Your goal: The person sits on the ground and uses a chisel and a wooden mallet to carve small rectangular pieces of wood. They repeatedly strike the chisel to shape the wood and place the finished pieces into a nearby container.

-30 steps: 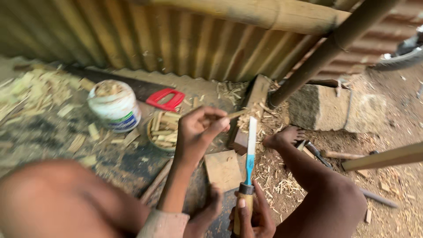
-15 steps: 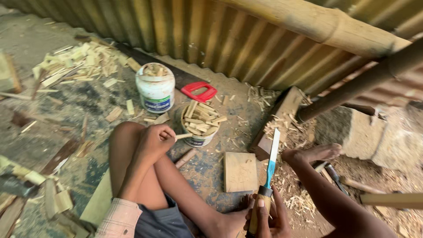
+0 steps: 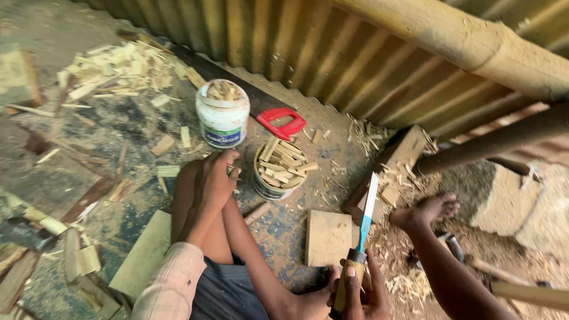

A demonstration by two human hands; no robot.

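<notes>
Wood chips and offcuts litter the floor (image 3: 332, 148) where the person sits, knees drawn up. The right hand (image 3: 355, 293) is wrapped around the wooden handle of a chisel (image 3: 363, 228), fingers (image 3: 349, 278) closed tight on the grip, low at the bottom edge of the view. The chisel stands nearly upright, its long axis running from the handle up and slightly right, with the pale blue-tinted blade pointing away from the body toward the corrugated metal wall (image 3: 284, 47). Just left of the blade lies 1 flat square wooden block (image 3: 328, 237) on the floor.

The left hand (image 3: 216, 178) rests over the left knee, well apart from the chisel and up to its left. Its fingers (image 3: 228, 160) curl loosely together; whether they pinch a small sliver cannot be told. This hand is the nearer one to the open tin of short wooden pieces (image 3: 281, 169), which sits just to its right. Beyond it stand a white plastic tub (image 3: 222, 121) also holding pieces and a red-handled saw (image 3: 281, 123). A bare foot (image 3: 430, 210) lies right of the blade among the shavings.
</notes>
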